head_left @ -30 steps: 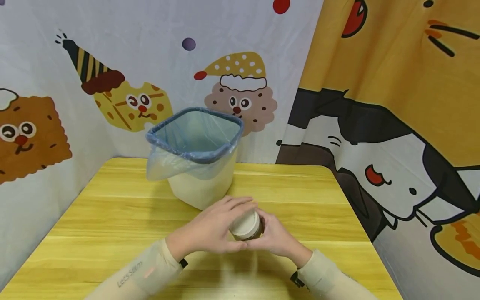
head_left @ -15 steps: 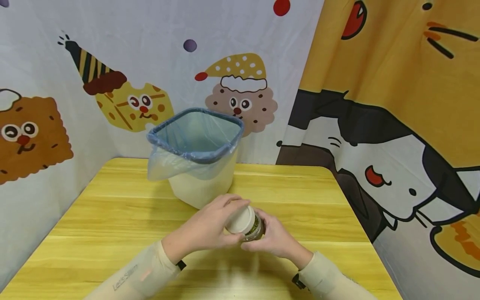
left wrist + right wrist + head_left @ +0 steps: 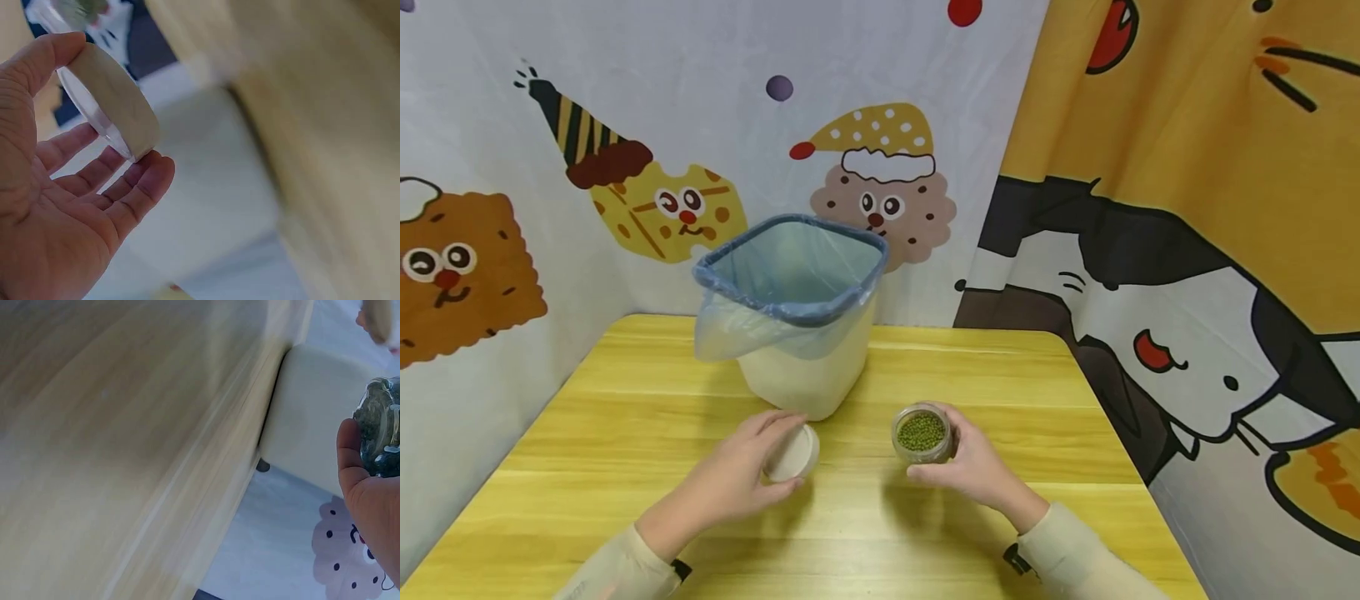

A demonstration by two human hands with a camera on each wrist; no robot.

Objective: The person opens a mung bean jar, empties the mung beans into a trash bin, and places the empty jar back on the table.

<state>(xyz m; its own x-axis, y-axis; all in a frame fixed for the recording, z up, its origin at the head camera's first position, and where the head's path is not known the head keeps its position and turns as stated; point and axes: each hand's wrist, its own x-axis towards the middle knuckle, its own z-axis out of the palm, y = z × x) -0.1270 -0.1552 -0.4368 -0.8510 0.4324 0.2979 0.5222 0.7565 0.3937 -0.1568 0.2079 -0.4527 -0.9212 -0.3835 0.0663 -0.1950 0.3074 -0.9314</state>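
Observation:
My left hand (image 3: 737, 471) pinches a round white lid (image 3: 795, 455) by its edge, between thumb and fingers. In the left wrist view the lid (image 3: 119, 100) is tilted, its hollow underside turned partly to the palm. My right hand (image 3: 973, 462) grips a small clear jar (image 3: 922, 457) from its right side. Small green beans (image 3: 922, 432) show through the jar's uncovered mouth. At the right edge of the right wrist view, the glass jar (image 3: 378, 425) rests against the thumb, partly cut off by the frame. Both hands are above the table, a gap between them.
A cream bin (image 3: 808, 375) with a blue rim and a clear plastic liner (image 3: 737, 325) stands behind the hands, left of centre. The yellow wood-grain table (image 3: 1037, 400) ends at a cartoon-printed curtain (image 3: 700, 83) behind and at the right.
The lid has come off the jar. My left hand has moved left with it, while the right hand has shifted slightly right with the jar, its bean-filled mouth now visible.

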